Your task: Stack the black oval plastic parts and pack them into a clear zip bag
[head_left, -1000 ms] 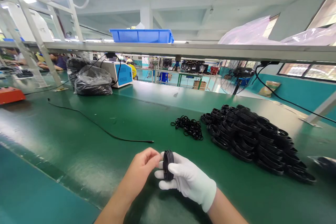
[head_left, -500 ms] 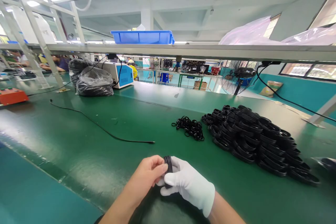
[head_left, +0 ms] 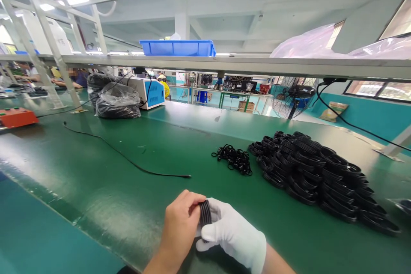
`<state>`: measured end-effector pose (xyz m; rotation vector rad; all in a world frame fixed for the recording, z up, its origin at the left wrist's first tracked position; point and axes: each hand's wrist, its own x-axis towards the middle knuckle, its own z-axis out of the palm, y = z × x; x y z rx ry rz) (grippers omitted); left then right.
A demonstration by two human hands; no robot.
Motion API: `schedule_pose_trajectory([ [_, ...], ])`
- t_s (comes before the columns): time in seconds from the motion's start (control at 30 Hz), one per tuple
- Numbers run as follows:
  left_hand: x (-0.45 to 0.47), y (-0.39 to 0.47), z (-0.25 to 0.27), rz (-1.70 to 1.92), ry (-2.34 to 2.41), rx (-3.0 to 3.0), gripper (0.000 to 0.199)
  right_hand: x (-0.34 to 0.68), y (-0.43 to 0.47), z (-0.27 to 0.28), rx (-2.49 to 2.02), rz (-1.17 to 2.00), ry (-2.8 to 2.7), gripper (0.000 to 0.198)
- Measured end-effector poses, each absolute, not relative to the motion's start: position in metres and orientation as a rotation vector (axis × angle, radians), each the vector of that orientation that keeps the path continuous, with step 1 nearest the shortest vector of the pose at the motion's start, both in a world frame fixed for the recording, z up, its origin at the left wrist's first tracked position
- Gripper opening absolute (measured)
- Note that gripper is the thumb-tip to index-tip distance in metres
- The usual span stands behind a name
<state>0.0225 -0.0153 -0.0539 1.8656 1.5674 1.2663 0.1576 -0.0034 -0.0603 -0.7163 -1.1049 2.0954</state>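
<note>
Together, both hands (head_left: 205, 227) clamp a black coil (head_left: 204, 212); bagged black parts (head_left: 117, 102) sit behind.

The coil (head_left: 205, 213) shows only its upper arc; the rest is hidden between the left hand (head_left: 180, 226) and the gloved right hand (head_left: 231, 234). Both forearms are cut off by the bottom edge. The far side of the pile (head_left: 316, 175) is hidden by its own rings, and its right end blurs toward the edge. The small rings (head_left: 233, 158) are too tangled to count. A bag (head_left: 400, 204) is cut off at the right edge. People (head_left: 69, 78) at the far left are too small and blurred to make out.
</note>
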Motion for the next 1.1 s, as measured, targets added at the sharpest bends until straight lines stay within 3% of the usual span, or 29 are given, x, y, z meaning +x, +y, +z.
schedule_pose_trajectory([
  [0.2,0.019,-0.010,-0.048,1.180,1.461,1.990,0.037,0.155,-0.003,-0.059,-0.724,2.005,-1.177,0.048],
  [0.47,0.014,0.002,-0.052,1.191,1.457,1.934,0.033,0.168,-0.005,-0.049,-0.541,2.254,-0.984,0.054],
  [0.9,0.014,0.003,-0.054,1.137,1.398,2.006,0.032,0.151,-0.004,-0.050,-1.084,1.731,-1.258,0.041],
  [1.1,0.012,0.001,-0.059,1.188,1.372,2.004,0.027,0.149,-0.008,-0.045,-0.991,1.893,-1.152,0.029],
])
